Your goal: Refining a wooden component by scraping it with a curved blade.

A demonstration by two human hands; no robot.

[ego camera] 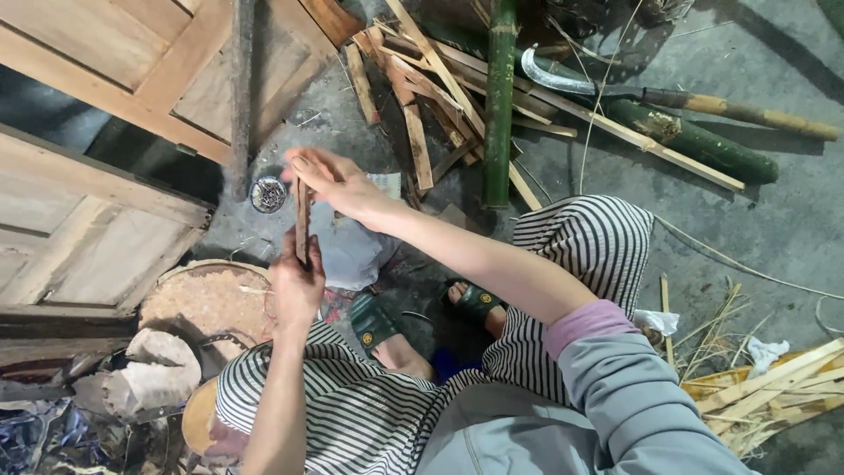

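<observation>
Nearest the camera, striped trousers [352, 413] and green sandals [374, 321] framed the floor [774, 220]. Above the knees, a thin, flat strip of brown wood [302, 220] stood upright between both hands: the left hand [297, 286] was clenched round its lower end, the right hand [338, 183] pinched its top with curled fingers. Just beyond lay a small round tin of nails [268, 194] and a pale bag [347, 246]. Farther off were green bamboo poles [499, 97], split slats [422, 88], a curved blade [554, 77] and wooden door panels [105, 62].
</observation>
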